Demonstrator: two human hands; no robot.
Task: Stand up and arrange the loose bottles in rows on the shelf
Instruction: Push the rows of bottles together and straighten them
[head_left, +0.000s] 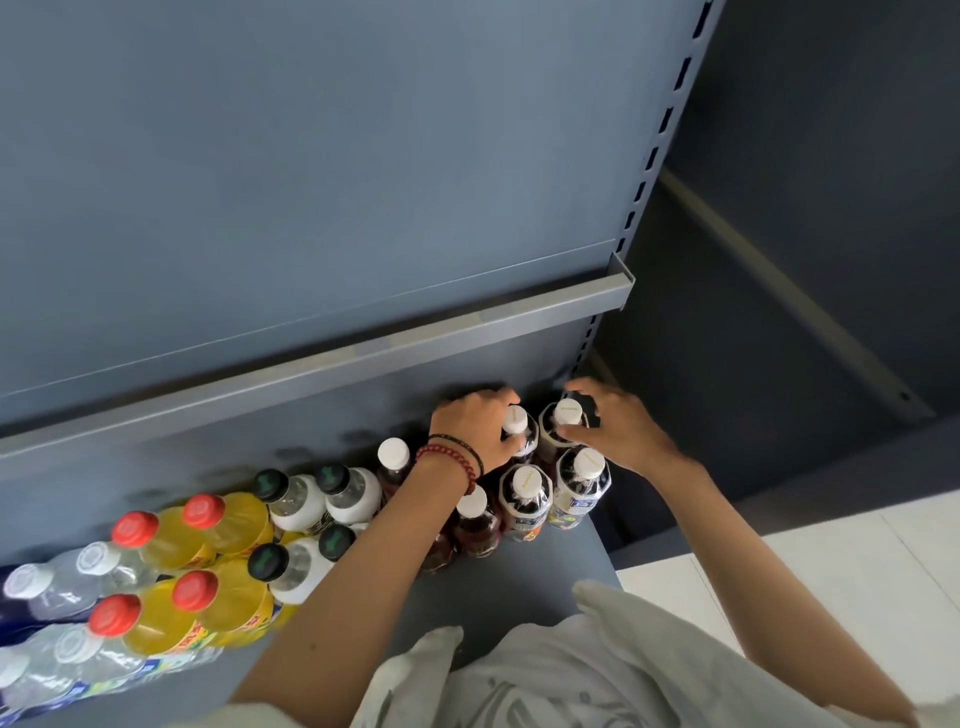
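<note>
Bottles (524, 499) are stood in rows at the right end of the shelf (519, 587). At its back, one is gripped by the left hand (475, 423), another by the right hand (618, 431), probably for straightening.

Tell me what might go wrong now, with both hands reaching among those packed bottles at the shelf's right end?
The left hand grips one rear white-capped bottle while its forearm crosses low over the dark bottles; pulling back might topple them. The right hand curls round the corner bottle; the front bottle near the shelf edge could get knocked off.
</note>
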